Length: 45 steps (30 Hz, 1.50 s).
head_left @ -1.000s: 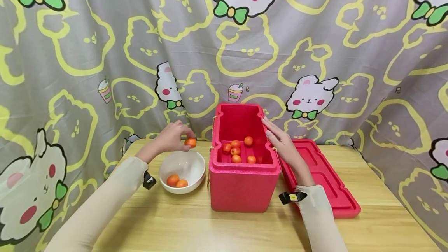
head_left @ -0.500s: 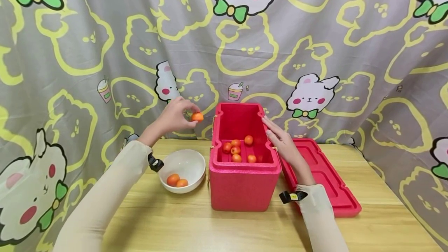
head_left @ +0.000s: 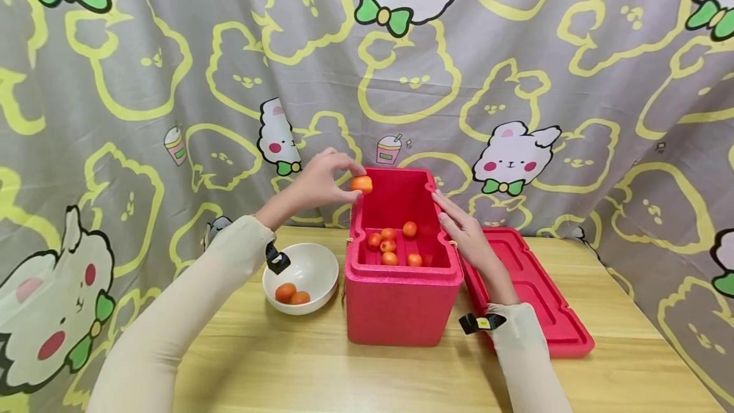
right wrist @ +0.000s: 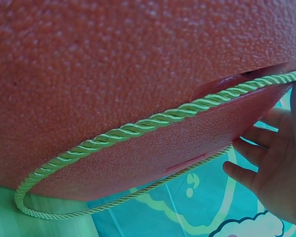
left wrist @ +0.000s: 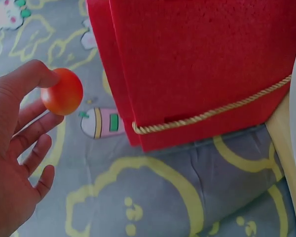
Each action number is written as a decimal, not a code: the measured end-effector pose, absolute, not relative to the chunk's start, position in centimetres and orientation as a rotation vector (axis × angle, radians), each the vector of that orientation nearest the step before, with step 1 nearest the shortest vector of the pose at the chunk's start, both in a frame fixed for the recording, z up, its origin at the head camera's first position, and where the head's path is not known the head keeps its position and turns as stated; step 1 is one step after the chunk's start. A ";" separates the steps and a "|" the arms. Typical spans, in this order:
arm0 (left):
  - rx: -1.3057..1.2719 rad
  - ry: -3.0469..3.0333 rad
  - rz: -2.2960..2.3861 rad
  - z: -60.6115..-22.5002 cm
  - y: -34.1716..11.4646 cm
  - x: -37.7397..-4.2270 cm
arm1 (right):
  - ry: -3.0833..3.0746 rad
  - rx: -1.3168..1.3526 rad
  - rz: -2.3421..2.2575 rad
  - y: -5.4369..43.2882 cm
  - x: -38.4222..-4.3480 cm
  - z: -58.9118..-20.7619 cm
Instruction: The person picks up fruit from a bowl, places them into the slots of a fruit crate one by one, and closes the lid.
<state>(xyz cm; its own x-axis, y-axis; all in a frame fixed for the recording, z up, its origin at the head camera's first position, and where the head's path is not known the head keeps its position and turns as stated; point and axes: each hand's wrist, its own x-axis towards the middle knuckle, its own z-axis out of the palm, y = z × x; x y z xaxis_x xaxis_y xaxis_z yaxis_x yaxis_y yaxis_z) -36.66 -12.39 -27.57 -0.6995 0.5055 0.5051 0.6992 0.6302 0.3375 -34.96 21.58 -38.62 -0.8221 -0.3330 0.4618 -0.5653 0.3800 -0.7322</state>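
Observation:
My left hand (head_left: 323, 178) pinches a small, smooth orange-red fruit (head_left: 362, 184) between thumb and fingertips, over the left rim of a red foam box (head_left: 395, 314). In the left wrist view this fruit (left wrist: 64, 94) looks round and glossy, like a tomato, and the other fingers are loosely bent. Several similar fruits (head_left: 388, 245) lie on the bottom of the uncovered box. My right hand (head_left: 467, 231) rests with fairly straight fingers along the box's right rim. Two more fruits (head_left: 285, 292) sit in a white bowl (head_left: 325, 266) left of the box.
The red lid (head_left: 539, 298) lies on the wooden table (head_left: 298, 368) right of the box, under my right forearm. Twisted cords hang on the box's sides, one cord (left wrist: 202, 118) on the left and another cord (right wrist: 153, 121) on the right. A patterned curtain (head_left: 229, 81) stands behind the table.
My left hand has risen from above the bowl and moved right to the box's left rim, carrying the fruit. The right hand has stayed on the right rim.

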 end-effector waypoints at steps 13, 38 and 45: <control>-1.166 -2.545 -0.565 -26.8 -8.0 -35.7 | -2.409 0.790 1.412 21.5 -35.0 -38.7; -1.337 -2.569 -0.321 -28.2 -4.9 -35.2 | -2.403 0.788 1.415 21.4 -35.1 -38.7; -1.331 -2.579 -0.282 -28.4 -4.9 -35.4 | -2.409 0.794 1.421 21.2 -35.0 -38.7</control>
